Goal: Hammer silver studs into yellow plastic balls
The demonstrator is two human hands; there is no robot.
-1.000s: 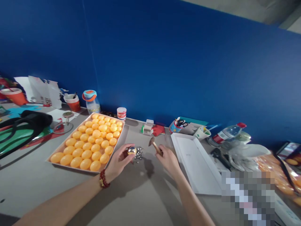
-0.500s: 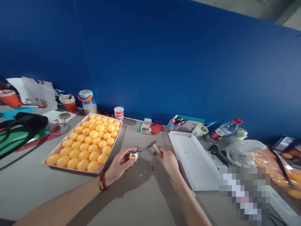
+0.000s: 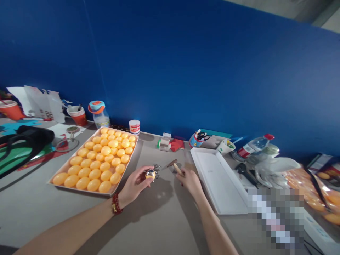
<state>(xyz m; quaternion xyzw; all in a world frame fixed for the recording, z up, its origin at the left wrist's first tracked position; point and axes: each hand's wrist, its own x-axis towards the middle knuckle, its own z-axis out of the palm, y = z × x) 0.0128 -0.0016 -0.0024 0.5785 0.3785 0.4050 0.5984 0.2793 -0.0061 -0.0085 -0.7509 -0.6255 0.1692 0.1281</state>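
Shiny ball (image 3: 150, 174) shifted rightward since second ago, now overlapping small metal balls (image 3: 157, 169) in view; left hand (image 3: 136, 183) grasping it by fingertips. Right hand (image 3: 191, 180) gripping hammer (image 3: 177, 168), head turned. Ball, hammer apart: work seemingly at positioning.

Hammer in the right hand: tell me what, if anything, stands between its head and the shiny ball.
Only the small metal balls, lying on the table close by the shiny ball, show between it and the hammer; nothing else visible stands there.
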